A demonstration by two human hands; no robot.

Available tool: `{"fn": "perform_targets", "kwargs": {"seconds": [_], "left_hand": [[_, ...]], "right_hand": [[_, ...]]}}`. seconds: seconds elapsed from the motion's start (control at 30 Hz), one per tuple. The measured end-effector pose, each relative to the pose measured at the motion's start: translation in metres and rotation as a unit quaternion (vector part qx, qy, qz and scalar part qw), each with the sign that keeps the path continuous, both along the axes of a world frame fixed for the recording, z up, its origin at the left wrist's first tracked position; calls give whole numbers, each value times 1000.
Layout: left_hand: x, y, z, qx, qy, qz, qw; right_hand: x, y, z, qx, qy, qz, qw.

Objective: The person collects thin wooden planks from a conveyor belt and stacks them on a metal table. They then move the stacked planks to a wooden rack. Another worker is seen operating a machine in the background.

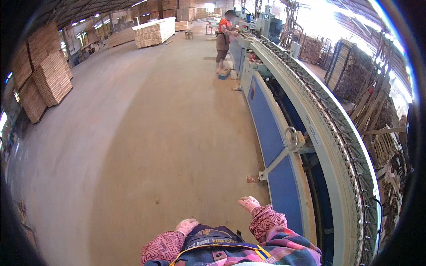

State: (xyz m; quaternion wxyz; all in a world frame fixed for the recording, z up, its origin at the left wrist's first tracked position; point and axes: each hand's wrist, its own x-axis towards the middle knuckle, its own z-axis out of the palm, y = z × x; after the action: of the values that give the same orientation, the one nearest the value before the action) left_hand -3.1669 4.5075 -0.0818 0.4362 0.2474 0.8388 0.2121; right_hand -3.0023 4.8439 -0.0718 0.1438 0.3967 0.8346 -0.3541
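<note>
Left hand lies by the dark apron at the wearer's waist, while the right hand hangs over the floor, just left of the long machine. Both hands look loosely bent, though whether they are spread or gripping I cannot tell. Farther up, a co-worker stands at the machine's side.

I can't make out what the co-worker at top centre handles; it's too small. The lower edge cuts off the wearer's plaid shirt and, at right, the long machine. I can't tell whether the left hand touches the dark apron.
</note>
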Motion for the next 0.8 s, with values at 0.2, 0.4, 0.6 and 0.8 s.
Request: {"fn": "perform_targets", "kwargs": {"seconds": [0.2, 0.4, 0.6, 0.8], "left_hand": [[-99, 105, -28, -72, -43, -80, 993], [-293, 174, -66, -39, 78, -248, 965], [-442, 245, -70, -99, 2, -67, 993], [-487, 325, -61, -37, -59, -64, 996]], "right_hand": [[-76, 35, -53, -20, -45, -7, 999], [-89, 62, -52, -5, -232, 236, 944], [-180, 131, -39, 11, -199, 114, 973], [-315, 214, -46, 11, 47, 156, 987]]}}
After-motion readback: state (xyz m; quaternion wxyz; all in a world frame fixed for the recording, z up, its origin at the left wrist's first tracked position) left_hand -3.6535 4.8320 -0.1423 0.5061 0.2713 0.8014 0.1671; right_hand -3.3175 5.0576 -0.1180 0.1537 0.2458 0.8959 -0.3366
